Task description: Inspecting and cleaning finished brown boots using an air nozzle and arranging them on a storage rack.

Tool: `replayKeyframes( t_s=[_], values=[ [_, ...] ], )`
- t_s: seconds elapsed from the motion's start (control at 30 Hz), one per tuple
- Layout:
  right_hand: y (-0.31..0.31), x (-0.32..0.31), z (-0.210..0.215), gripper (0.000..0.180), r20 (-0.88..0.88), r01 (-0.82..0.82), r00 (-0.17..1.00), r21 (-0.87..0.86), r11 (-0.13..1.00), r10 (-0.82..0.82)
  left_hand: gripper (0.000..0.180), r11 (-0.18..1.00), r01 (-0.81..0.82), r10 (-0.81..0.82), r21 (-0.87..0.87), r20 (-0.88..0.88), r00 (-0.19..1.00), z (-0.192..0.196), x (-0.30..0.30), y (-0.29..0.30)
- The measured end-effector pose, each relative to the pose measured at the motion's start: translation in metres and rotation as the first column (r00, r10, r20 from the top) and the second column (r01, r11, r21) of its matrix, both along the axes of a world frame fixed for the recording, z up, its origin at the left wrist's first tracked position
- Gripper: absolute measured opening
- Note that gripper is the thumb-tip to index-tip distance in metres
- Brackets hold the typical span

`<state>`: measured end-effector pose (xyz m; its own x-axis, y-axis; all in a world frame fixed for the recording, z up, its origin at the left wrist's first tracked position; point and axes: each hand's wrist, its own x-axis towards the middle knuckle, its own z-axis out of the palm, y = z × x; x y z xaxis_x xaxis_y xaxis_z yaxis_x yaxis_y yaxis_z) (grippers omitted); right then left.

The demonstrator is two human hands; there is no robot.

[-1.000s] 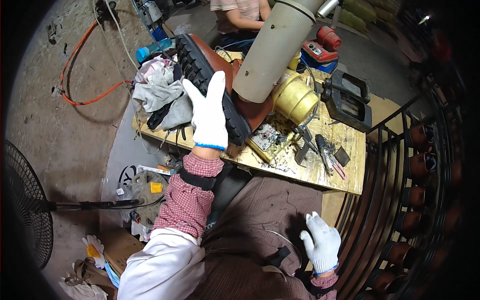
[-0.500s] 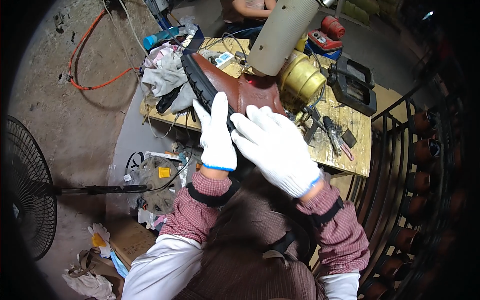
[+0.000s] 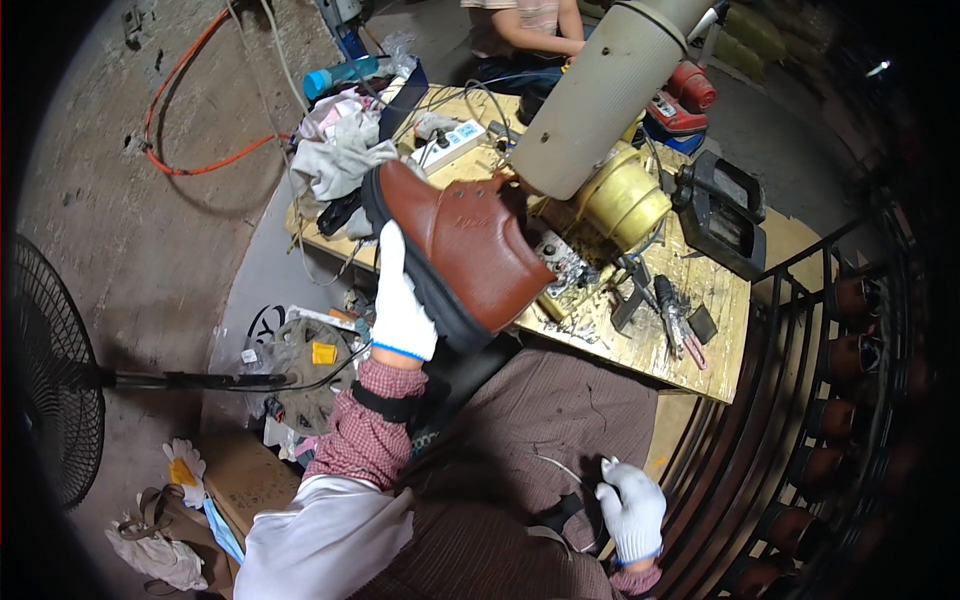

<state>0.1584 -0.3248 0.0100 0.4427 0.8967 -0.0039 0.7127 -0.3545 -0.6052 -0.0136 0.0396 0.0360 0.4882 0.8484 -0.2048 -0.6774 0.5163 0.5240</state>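
Observation:
A reddish-brown leather boot (image 3: 485,240) with a thick black sole (image 3: 440,295) is held over the near edge of the workbench. My left hand (image 3: 402,300), in a white knit glove, grips it by the sole with the thumb pointing up along the side. The boot's toe is at the upper left, its ankle opening toward the yellow motor housing (image 3: 625,200). My right hand (image 3: 632,510), gloved alike, is down beside my lap at the lower right, away from the boot. Its fingers are loosely bent and apart, with nothing visible in them.
A thick grey duct (image 3: 600,95) slants over the wooden workbench (image 3: 690,345). Pliers (image 3: 680,320), black trays (image 3: 715,210), a power strip (image 3: 455,145) and rags (image 3: 340,150) lie on it. A fan (image 3: 55,370) stands left, a rack of boots (image 3: 835,420) right. Another person (image 3: 525,40) sits beyond.
My right hand has let go of the boot and dropped to the lower right. My left hand has moved slightly left and down, and the boot has tilted, exposing more of its upper.

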Motion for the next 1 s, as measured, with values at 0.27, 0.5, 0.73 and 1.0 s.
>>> replayKeyframes(
  t_s=[0.27, 0.5, 0.73, 1.0],
  values=[
    [-0.048, -0.001, 0.004, 0.040, -0.151, 0.187, 0.972, 0.025, 0.982, -0.181, 0.063, 0.857, 0.053, 0.162, 0.512, -0.366, 0.916, -0.034, 0.003, -0.007],
    [0.033, 0.014, 0.038, 0.029, 0.081, -0.110, 0.991, 0.050, 0.993, 0.106, 0.048, 0.845, -0.083, 0.264, 0.527, -0.276, 0.924, -0.037, 0.014, -0.018],
    [0.062, -0.008, 0.106, 0.052, -0.072, -0.329, 0.934, 0.208, 0.921, 0.350, 0.068, 0.917, 0.362, -0.387, 0.167, 0.152, 0.910, -0.063, -0.018, -0.079],
    [-0.047, -0.039, 0.169, 0.036, 0.145, -0.032, 0.989, 0.186, 0.982, 0.005, 0.077, 0.420, 0.907, -0.876, 0.037, -0.244, 0.415, -0.017, 0.051, -0.134]
  ],
)
